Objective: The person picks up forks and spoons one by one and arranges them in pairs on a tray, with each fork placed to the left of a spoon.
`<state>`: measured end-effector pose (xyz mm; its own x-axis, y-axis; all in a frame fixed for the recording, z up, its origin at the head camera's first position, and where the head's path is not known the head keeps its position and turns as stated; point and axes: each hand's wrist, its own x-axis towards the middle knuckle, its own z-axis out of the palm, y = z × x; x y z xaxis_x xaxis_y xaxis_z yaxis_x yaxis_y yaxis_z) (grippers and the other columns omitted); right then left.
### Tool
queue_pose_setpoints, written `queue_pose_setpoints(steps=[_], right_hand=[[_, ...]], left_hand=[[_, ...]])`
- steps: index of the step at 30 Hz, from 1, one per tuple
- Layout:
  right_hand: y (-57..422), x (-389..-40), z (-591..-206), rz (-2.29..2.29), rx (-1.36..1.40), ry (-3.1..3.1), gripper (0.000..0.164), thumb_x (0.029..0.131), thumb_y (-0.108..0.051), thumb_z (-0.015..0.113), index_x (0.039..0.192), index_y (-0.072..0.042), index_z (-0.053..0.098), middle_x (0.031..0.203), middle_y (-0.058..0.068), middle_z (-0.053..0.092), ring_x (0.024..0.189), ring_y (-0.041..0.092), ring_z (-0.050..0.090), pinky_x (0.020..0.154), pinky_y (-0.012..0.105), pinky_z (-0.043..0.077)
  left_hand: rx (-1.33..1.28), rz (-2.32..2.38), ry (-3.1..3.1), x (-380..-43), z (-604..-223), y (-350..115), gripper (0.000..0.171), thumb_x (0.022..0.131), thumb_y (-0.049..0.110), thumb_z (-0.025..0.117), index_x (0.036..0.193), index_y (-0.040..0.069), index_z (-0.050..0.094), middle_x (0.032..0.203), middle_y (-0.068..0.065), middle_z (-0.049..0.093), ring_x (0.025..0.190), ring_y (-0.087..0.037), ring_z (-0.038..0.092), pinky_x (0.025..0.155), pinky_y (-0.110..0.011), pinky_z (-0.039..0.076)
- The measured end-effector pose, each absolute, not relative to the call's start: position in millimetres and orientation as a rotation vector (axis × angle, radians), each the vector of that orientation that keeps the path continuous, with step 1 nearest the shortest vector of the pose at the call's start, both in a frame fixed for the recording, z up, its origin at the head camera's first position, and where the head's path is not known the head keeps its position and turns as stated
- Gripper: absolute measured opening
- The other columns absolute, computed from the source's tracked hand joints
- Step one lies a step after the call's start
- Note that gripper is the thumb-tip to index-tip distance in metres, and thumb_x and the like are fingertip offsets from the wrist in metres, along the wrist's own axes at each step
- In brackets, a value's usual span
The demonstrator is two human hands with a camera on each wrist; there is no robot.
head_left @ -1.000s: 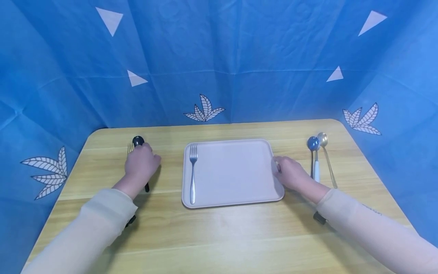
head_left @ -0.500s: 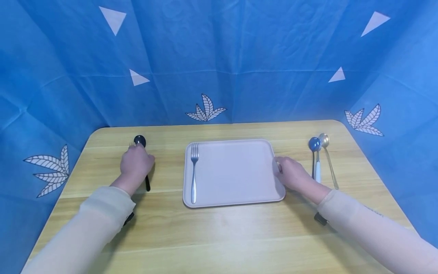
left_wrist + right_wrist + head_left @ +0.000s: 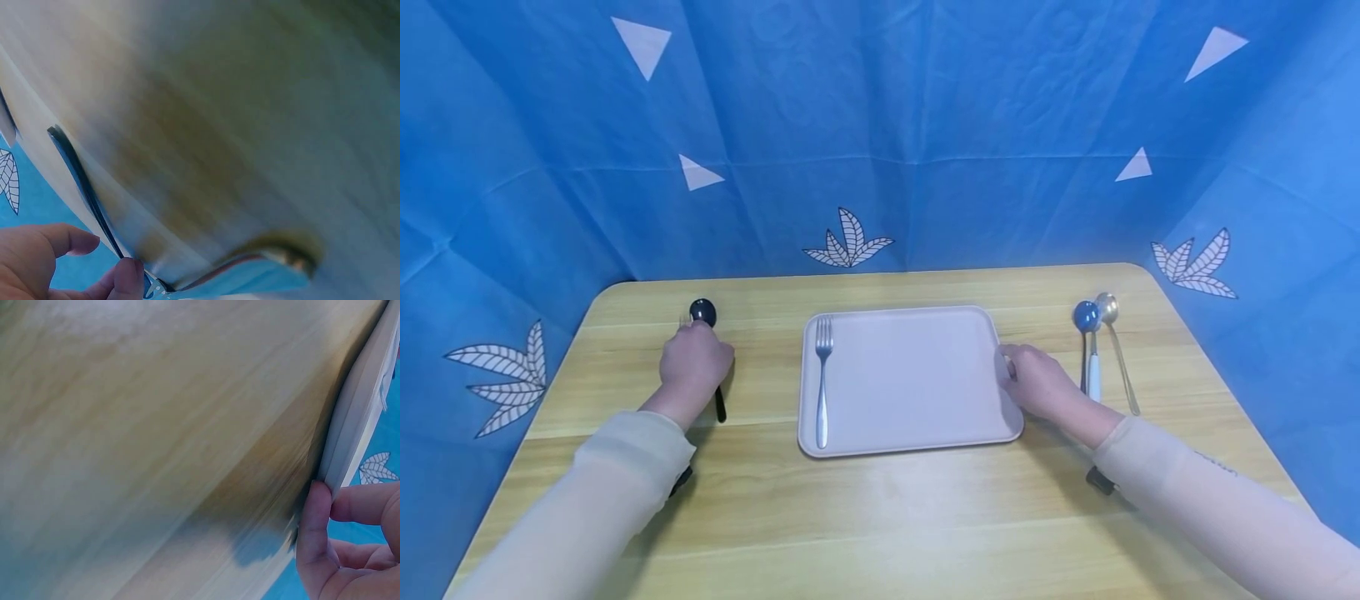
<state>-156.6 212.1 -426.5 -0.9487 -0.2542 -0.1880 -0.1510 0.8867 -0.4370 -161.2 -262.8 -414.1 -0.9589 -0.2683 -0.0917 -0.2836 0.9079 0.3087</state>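
Note:
In the head view, my left hand is over a black spoon and a fork, at the left of the table. Most of that fork is hidden beneath it. The left wrist view has my thumb and a fingertip apart, beside the spoon's dark handle; nothing is seen between them. My right hand pinches the right rim of a pale rectangular tray, thumb and finger on the edge in the right wrist view. A silver fork lies along the tray's left side.
Several spoons lie at the right: a dark one, one with a pale blue handle, and a gold-toned one. The wooden table ends at a blue patterned cloth behind.
My left hand has shifted slightly left and toward me, uncovering more of the black spoon and covering more of the fork beside it. The right hand and tray have stayed put.

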Motion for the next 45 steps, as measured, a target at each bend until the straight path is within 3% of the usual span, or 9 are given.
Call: queue_pose_setpoints(steps=[11,26,36,45], right_hand=[[212.2,-156.1,-426.2,-0.617,-0.298,2.815,0.058,0.088,-0.001,0.064,0.141,0.013,0.043,0.111,0.026,0.064,0.097,0.036,0.065,0.083,0.046,0.056],[213.3,-156.5,-426.3,-0.629,-0.316,2.817,0.058,0.088,0.000,0.064,0.141,0.013,0.043,0.112,0.027,0.064,0.097,0.037,0.065,0.083,0.047,0.056],[212.5,-155.7,-423.9,-0.637,-0.315,2.808,0.057,0.089,0.000,0.063,0.141,0.013,0.042,0.112,0.028,0.064,0.098,0.038,0.065,0.084,0.047,0.056],[213.9,-155.1,-423.0,-0.622,-0.324,2.814,0.058,0.089,-0.001,0.064,0.141,0.013,0.043,0.112,0.028,0.064,0.100,0.040,0.065,0.085,0.049,0.055]], left_hand=[[-0.462,0.509,2.996,-163.1,-415.3,-264.3,0.027,0.094,0.011,0.050,0.092,-0.014,0.060,0.082,-0.028,0.058,0.055,-0.032,0.060,0.039,-0.035,0.045],[-0.443,0.489,2.914,-167.4,-413.2,-266.1,0.025,0.093,0.007,0.049,0.088,-0.012,0.065,0.094,-0.033,0.062,0.066,-0.035,0.061,0.046,-0.036,0.047],[-0.435,0.488,2.910,-166.8,-410.9,-266.9,0.024,0.093,0.008,0.051,0.080,-0.007,0.064,0.089,-0.029,0.062,0.063,-0.033,0.059,0.046,-0.035,0.046],[-0.395,0.529,2.887,-162.4,-405.7,-266.0,0.030,0.094,0.012,0.054,0.067,0.001,0.059,0.067,-0.017,0.057,0.053,-0.026,0.054,0.045,-0.032,0.044]])
